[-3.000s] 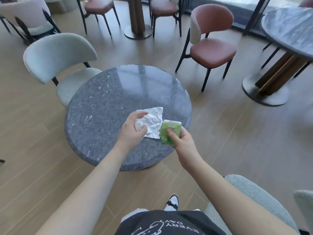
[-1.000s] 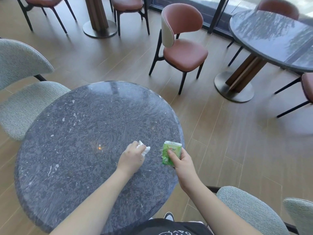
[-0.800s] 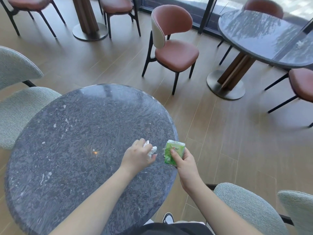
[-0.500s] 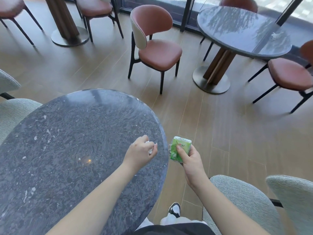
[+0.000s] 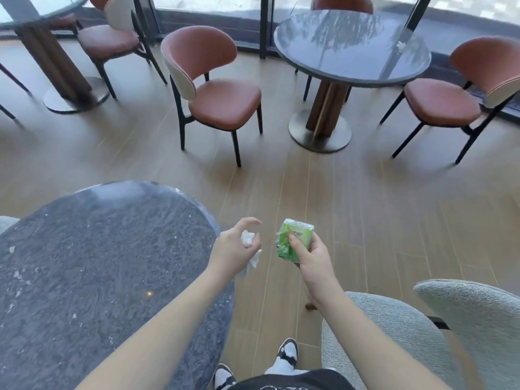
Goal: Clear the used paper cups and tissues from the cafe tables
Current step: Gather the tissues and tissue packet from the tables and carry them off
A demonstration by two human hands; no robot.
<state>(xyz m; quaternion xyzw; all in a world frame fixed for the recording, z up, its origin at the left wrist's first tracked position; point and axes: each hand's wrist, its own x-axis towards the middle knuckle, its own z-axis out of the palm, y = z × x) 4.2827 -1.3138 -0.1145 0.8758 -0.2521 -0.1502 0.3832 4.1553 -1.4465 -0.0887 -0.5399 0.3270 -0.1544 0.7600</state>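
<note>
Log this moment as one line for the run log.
left hand: grip on crumpled tissue | right hand: grip on green tissue pack | near table: cleared

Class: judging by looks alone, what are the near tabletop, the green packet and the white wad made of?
Near tabletop: polished stone or imitation, dark, flecked, reflective. Green packet: thin glossy plastic film, creased. White wad: soft tissue paper, crumpled.

Tissue (image 5: 248, 238): white, crumpled into a wad; enclosed in the left hand (image 5: 232, 251), one loose corner seen hanging below the palm; held just past the edge of the near table (image 5: 84, 263).
Tissue pack (image 5: 295, 243): green plastic packet, soft and creased; gripped upright in the right hand (image 5: 309, 257), above the floor.
</note>
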